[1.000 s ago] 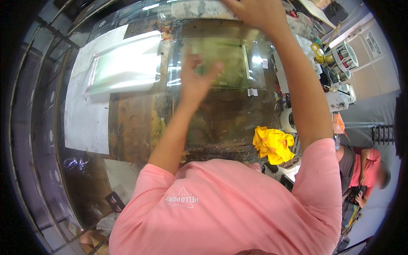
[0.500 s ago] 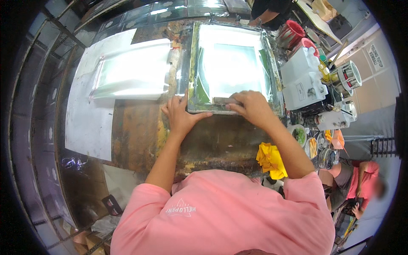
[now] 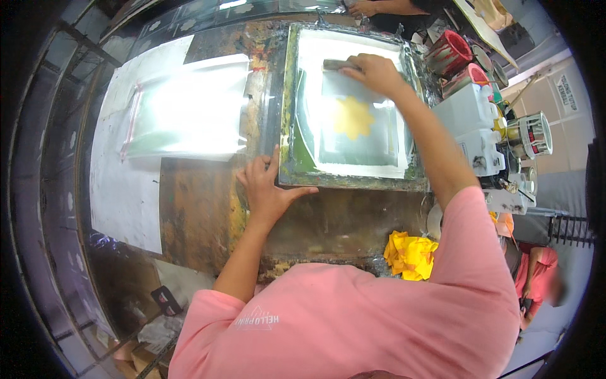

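Note:
A screen-printing frame (image 3: 353, 184) lies flat on the stained table. Its mesh has green and white borders, and a yellow flower shape (image 3: 353, 118) shows in the middle. My right hand (image 3: 379, 76) is closed on a small squeegee (image 3: 339, 65), which rests on the mesh near the far edge of the frame. At the near left corner, my left hand (image 3: 266, 192) braces the frame with its fingers spread, thumb along the near side. Left of the frame, a stack of clear plastic sheets (image 3: 189, 107) lies partly over white paper (image 3: 126, 202).
A crumpled yellow cloth (image 3: 410, 254) sits at the table's near edge. Paint-smeared pots (image 3: 449, 54) and white jugs (image 3: 467, 107) crowd the right side. Across the table is another person's arm (image 3: 391, 7); a seated person (image 3: 536, 275) is at the right. Metal racks (image 3: 38, 158) stand left.
My right hand has pushed the squeegee from the near edge to the far end of the mesh. The yellow flower shape now shows. My left hand has stayed at the corner.

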Motion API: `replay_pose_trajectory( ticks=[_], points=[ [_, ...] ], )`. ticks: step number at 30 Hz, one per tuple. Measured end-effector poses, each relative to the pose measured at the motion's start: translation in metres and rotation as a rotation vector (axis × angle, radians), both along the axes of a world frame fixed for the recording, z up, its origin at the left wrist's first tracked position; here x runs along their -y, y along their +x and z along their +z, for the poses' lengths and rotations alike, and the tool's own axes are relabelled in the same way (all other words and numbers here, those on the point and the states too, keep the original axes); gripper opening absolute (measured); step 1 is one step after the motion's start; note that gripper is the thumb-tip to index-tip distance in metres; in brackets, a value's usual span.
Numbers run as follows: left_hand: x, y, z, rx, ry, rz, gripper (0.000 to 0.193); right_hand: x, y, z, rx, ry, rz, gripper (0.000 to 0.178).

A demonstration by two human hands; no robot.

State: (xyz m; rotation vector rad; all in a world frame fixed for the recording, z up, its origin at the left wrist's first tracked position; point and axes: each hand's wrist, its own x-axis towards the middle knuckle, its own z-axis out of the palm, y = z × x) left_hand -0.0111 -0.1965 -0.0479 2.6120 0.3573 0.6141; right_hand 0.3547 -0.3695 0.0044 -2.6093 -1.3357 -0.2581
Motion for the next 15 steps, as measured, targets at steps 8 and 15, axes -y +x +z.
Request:
replay_pose_trajectory(
  ticks=[8,15],
  points=[
    [0.000,-0.001,0.000,0.034,-0.091,-0.062,0.130,-0.003,0.001,-0.015,0.036,0.042,-0.087,0.044],
    [0.001,-0.002,-0.004,0.003,-0.125,-0.040,0.126,0.046,-0.154,0.004,-0.036,-0.052,-0.050,0.042]
  ],
)
